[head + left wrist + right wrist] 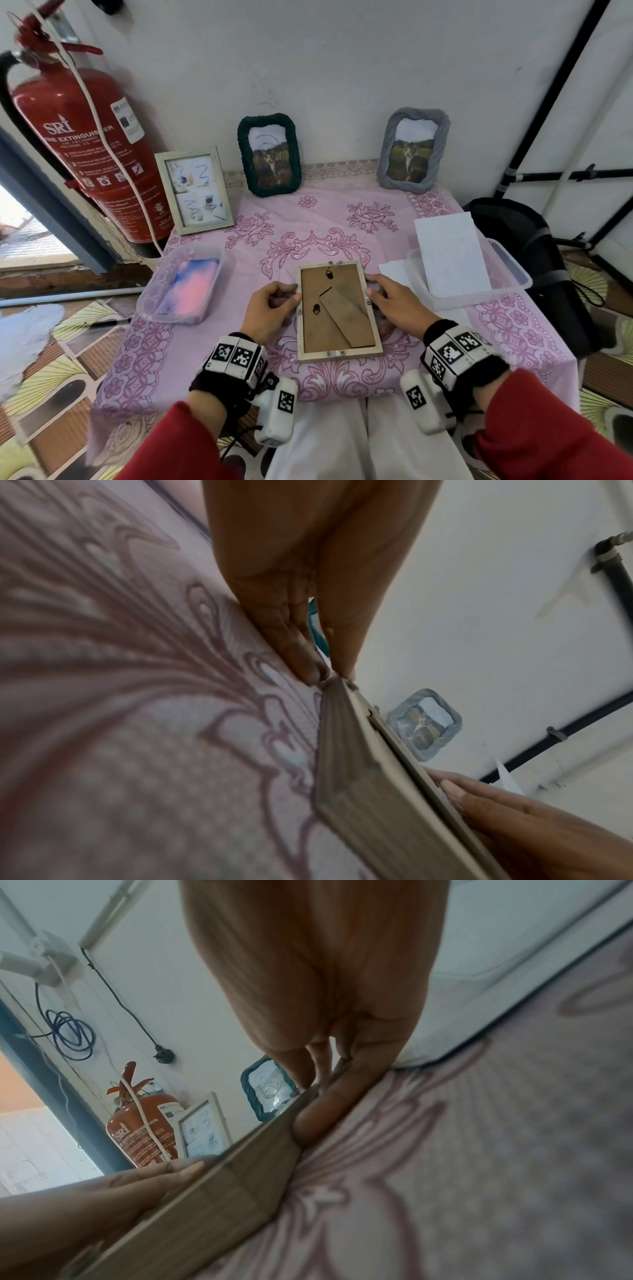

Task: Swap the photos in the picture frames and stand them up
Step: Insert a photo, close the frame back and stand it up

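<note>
Soft, even daylight fills my view from the head camera, brightest at the doorway on my left. Straight lines bow at the edges. Both wrist pictures are dimmer, and the pink floral tablecloth [120, 723] close to the lens smears into blur.

Wooden frame [339, 353] — matt fibreboard back

i see a pale wooden frame [337, 315] lying face down on the pink cloth, brown backing and folded stand upward, while a second pale frame [193, 190], a dark green one [269, 156] and a grey one [412, 150] stand upright behind it.
</note>
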A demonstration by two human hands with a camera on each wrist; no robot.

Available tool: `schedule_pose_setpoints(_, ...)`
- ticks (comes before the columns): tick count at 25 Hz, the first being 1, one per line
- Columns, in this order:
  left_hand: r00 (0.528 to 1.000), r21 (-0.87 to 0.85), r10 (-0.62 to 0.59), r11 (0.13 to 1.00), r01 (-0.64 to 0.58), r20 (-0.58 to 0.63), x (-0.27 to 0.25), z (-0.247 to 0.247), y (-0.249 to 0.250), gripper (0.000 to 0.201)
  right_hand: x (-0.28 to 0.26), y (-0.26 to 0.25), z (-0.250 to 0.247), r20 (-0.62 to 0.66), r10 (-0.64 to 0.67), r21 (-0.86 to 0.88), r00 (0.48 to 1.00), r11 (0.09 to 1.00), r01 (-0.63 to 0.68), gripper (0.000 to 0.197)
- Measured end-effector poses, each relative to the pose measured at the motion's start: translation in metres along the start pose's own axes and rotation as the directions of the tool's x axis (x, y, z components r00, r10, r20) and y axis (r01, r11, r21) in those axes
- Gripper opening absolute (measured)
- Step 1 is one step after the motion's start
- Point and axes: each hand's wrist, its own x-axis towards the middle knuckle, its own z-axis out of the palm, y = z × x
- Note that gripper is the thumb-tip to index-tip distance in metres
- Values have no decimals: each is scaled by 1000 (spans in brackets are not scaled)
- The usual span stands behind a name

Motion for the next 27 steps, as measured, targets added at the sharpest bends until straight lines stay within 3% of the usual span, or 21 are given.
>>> schedule_pose_setpoints(8, 1000, 5, 25, 1000, -26, 9, 1, 2, 2, 11, 0, -4, -1, 28, 56, 79, 998, 995, -58, 35)
schedule_pose_setpoints(13, 998, 138, 60, 989, -55, -34, 5, 3, -1, 21, 0, -8, -2, 39, 54, 104, 998, 993, -58, 35)
schedule_pose_setpoints(27, 998, 141, 50, 989, -44, -39, 5, 3, -3, 27, 2, -7, 2, 22, 108, 174, 994, 978, -110, 33)
